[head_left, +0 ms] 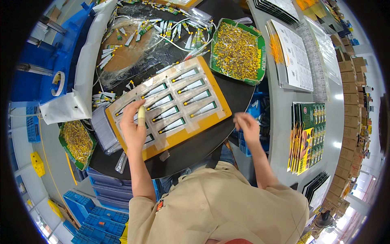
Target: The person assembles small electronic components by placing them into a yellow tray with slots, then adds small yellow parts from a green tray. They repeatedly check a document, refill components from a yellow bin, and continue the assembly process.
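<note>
On the round black table lies a tilted yellow-framed board (156, 151) with a clear plastic tray (175, 92) on it. Small white and green tubes with yellow or black tips (201, 96) lie in rows in its pockets. My left hand (134, 124) is over the board's left side, its fingers bent down at the pockets and a cream cover on one digit. What its fingertips hold, if anything, is hidden. Just off the board's right edge, my right hand (247, 125) hovers with curled fingers, slightly blurred; nothing in it can be made out.
Loose tubes (142, 32) and clear plastic film lie beyond the board. A green box of small yellow-tipped pieces (237, 51) stands at the far right, another green box (78, 140) at left. On the grey side table (280, 118) are printed cards (310, 132) and sheets (294, 57).
</note>
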`<state>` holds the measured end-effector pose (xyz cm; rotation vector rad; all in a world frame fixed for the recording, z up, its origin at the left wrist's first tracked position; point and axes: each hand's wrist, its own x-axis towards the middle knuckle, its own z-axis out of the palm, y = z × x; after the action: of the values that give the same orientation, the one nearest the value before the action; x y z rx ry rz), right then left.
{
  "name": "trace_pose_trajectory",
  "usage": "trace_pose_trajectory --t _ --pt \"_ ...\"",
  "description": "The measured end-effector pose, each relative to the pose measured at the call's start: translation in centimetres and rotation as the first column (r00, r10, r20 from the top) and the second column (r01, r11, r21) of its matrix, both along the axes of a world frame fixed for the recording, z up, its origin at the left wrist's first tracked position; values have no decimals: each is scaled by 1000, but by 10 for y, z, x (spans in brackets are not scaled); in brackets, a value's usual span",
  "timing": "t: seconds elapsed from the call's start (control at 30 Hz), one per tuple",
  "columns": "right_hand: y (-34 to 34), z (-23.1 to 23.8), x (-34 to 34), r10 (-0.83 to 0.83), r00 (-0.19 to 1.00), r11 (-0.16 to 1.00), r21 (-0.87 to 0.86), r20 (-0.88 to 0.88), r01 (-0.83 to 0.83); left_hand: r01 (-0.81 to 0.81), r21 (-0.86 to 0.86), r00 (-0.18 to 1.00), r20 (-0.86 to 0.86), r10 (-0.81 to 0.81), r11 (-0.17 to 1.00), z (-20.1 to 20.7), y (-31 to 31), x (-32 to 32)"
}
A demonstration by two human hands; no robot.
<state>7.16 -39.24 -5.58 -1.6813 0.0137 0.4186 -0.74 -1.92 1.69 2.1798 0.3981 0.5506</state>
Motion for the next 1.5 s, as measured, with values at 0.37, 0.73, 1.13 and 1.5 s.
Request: trace_pose_trajectory --t 0.37,0.73,1.13,1.5 --pt "88 45 235 973 113 201 -979 202 20 156 452 892 -446 71 878 -24 -40 -100" --pt "92 46 257 848 356 475 -860 393 -184 79 381 947 -317 49 921 -18 -42 -76" --pt "80 83 254 699 600 631 -731 389 -261 536 17 835 135 -533 844 -19 -137 265" --pt "58 64 277 520 777 811 -490 356 -318 550 73 820 143 -554 832 -55 -158 287"
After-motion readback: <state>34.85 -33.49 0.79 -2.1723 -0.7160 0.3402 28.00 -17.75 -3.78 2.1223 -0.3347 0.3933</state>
